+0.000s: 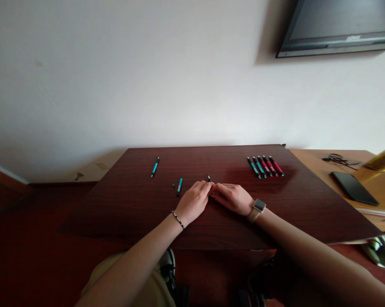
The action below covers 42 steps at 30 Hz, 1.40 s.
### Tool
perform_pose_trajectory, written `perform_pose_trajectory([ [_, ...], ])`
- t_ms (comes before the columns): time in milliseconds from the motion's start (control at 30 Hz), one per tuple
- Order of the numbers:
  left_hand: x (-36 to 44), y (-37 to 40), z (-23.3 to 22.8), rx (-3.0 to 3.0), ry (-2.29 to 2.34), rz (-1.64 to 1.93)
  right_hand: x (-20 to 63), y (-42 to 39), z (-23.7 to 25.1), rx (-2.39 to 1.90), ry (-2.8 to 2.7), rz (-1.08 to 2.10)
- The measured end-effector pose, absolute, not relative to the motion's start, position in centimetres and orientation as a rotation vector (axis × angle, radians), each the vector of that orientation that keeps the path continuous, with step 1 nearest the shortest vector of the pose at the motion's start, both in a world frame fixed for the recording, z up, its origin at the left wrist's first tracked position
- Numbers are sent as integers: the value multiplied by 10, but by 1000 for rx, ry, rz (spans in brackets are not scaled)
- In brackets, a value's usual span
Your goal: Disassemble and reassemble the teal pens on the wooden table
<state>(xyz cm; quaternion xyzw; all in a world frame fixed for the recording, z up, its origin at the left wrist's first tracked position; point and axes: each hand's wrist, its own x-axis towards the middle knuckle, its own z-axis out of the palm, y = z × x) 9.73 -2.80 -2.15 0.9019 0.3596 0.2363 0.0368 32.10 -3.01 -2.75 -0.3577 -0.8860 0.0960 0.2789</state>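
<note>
Left hand (194, 200) and right hand (232, 198) meet on desk (141, 204), fingertips pinching small dark pen part (208, 178); teal pen (179, 186) just left; pen row (265, 166) far right.

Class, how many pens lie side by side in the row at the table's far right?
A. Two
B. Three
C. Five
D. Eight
C: the row of pens on the dark table holds five, two with blue barrels and three red.

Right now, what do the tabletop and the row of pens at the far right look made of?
Tabletop: dark reddish wood or wood-look laminate; streaky grain, dull sheen. Row of pens: probably plastic, with solid teal and red barrels and black ends; too small to be sure.
</note>
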Motion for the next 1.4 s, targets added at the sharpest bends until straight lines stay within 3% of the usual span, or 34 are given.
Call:
perform_pose_trajectory([
  [1400, 97, -28, -20, 2793, 1212, 659, 319, -32, -25, -1018, -2312, 256],
])
